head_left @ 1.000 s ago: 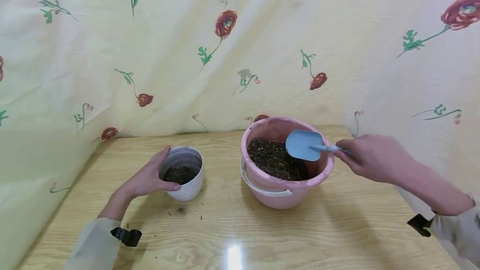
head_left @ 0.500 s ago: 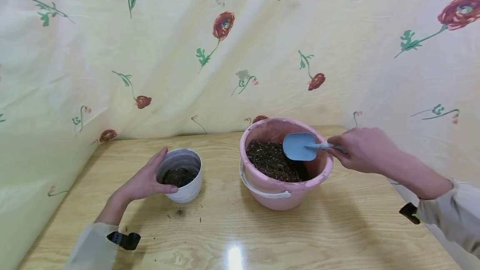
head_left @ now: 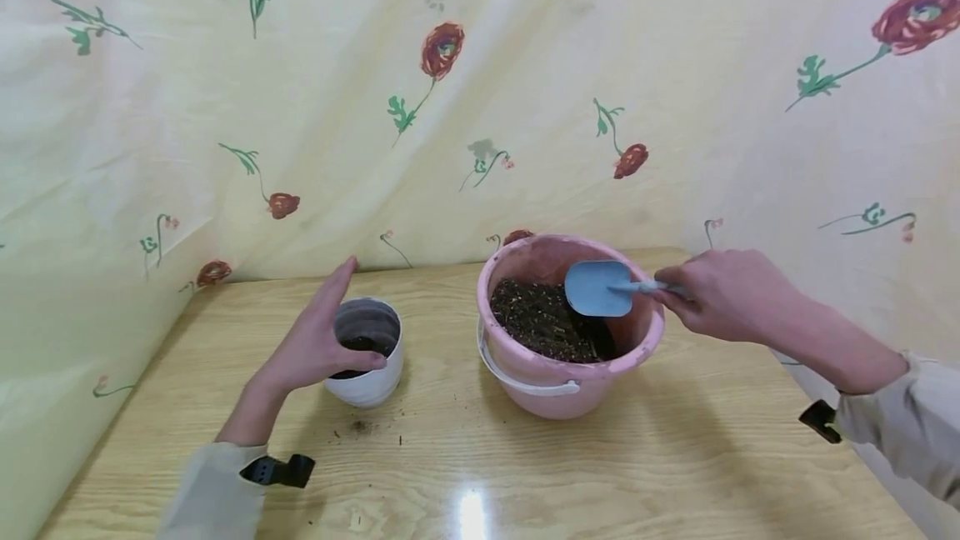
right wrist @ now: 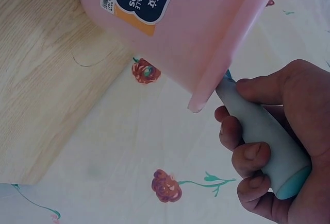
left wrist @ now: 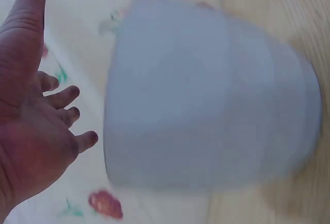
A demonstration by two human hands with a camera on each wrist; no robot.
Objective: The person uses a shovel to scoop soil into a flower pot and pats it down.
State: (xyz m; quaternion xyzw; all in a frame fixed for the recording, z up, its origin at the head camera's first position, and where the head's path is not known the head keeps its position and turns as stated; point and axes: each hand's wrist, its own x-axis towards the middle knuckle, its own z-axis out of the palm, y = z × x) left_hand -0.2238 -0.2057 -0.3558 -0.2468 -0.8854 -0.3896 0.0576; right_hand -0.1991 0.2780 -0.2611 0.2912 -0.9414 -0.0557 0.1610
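Observation:
A white plant pot [head_left: 367,392] stands upright on the table with dark soil [head_left: 365,345] inside. My left hand [head_left: 309,350] is raised at its left side, fingers straight and thumb spread across the opening. In the left wrist view the fingers lie apart from the pot wall [left wrist: 206,100]. My right hand [head_left: 738,294] grips the handle [right wrist: 263,136] of a blue garden trowel [head_left: 600,288], thumb along its top. The trowel's blade hangs over the pink bucket [head_left: 555,401], whose inside holds dark soil [head_left: 536,319]; no soil heap shows on the blade.
The bucket's white handle [head_left: 536,387] hangs down at its front left. Soil crumbs [head_left: 362,426] lie on the wooden table [head_left: 465,448] before the pot. Flower-patterned cloth [head_left: 337,107] rises behind the table and along both sides.
My left hand has let go of the pot, its fingers lifting up and rightward over the rim. The trowel and right hand have shifted slightly left. The bucket stays in place.

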